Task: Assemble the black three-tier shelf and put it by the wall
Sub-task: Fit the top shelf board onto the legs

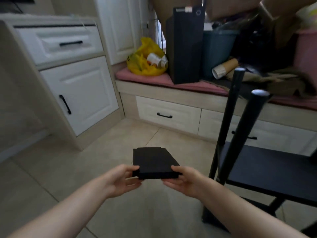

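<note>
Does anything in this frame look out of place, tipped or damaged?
On the cushioned bench, a stack of paper cups lies tipped on its side, and crumpled cups fill an open yellow bag. Nothing looks damaged; the left hand and right hand hold the black panel beside the half-built shelf.

half-built shelf (267, 170) partly beyond right edge

We hold a flat black shelf board (152, 162) level above the tiled floor (77, 169), our left hand (120, 181) and right hand (185, 183) pinching its near corners. Its corners are notched and its long side runs away from us. To our right stands the part-built black shelf (267, 170), one dark tier with two round poles (230, 117) rising from it, their tops pale.
</note>
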Motion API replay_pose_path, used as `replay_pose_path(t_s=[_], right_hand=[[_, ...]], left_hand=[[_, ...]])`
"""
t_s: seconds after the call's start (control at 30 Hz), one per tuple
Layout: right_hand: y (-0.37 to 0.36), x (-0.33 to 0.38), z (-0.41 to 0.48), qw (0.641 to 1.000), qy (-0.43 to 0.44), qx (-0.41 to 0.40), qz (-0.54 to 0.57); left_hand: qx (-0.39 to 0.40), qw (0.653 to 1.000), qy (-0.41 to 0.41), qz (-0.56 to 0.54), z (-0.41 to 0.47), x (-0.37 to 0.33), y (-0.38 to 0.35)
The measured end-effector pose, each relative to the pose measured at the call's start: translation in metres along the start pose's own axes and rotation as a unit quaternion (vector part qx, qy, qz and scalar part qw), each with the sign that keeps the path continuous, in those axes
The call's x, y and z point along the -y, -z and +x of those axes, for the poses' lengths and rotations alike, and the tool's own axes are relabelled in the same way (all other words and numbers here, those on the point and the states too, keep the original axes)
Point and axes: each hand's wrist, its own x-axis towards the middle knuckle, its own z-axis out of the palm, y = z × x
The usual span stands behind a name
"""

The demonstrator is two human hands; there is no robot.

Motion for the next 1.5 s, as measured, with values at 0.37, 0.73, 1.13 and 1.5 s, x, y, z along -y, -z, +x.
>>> replay_pose_path(t_s=[0.37, 0.73, 1.13, 1.5], right_hand=[[0.036, 0.054, -0.145, 0.990, 0.067, 0.091, -0.085], [0.122, 0.114, -0.266, 0.948, 0.164, 0.101, -0.251], [0.180, 0.119, -0.279, 0.972, 0.194, 0.047, -0.126], [0.175, 0.101, -0.307, 0.958, 0.196, 0.049, -0.201]], left_hand=[[0.059, 0.993, -0.083, -0.052, -0.097, -0.027, -0.044], [0.053, 0.993, -0.100, -0.019, -0.141, -0.059, -0.063], [0.099, 0.979, -0.133, 0.118, -0.174, -0.048, -0.111], [0.016, 0.985, -0.161, 0.060, -0.191, -0.022, -0.119]])
